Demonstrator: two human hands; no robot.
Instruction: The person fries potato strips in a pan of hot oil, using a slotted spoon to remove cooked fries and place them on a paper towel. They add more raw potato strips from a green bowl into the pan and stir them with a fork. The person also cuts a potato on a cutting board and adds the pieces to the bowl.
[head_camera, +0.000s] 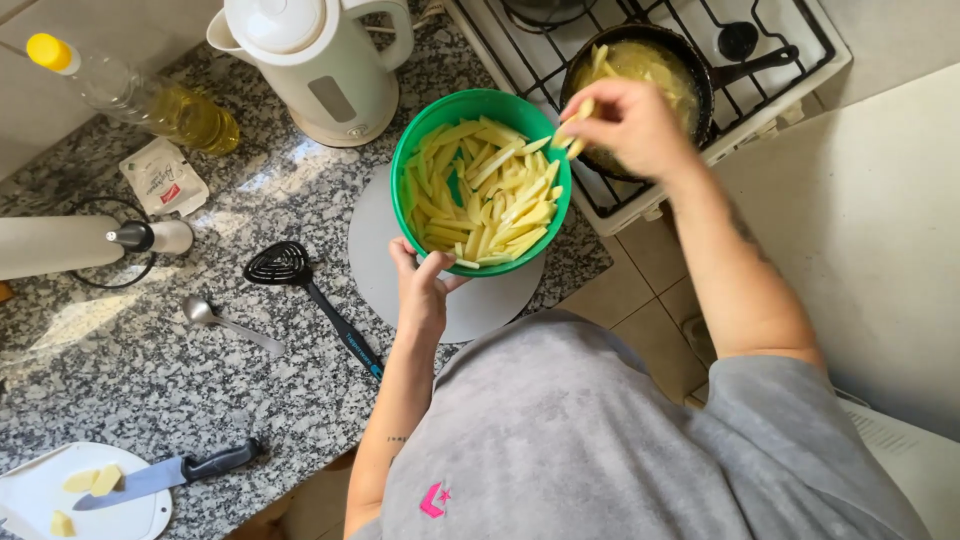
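A green bowl (420, 140) full of raw potato sticks (490, 195) is tilted over a round grey board (375, 250) on the granite counter. My left hand (420, 290) grips the bowl's near rim. Above the edge of a black frying pan (695, 70) on the white gas stove (790, 90), my right hand (625, 125) pinches a few potato sticks (575, 125). The pan holds more sticks in oil.
A white electric kettle (315, 60) and an oil bottle (150, 100) stand at the back. A black slotted spatula (310, 295), a spoon (225, 320), a small packet (165, 175), and a knife (170, 475) on a white cutting board (40, 500) with potato pieces lie on the counter.
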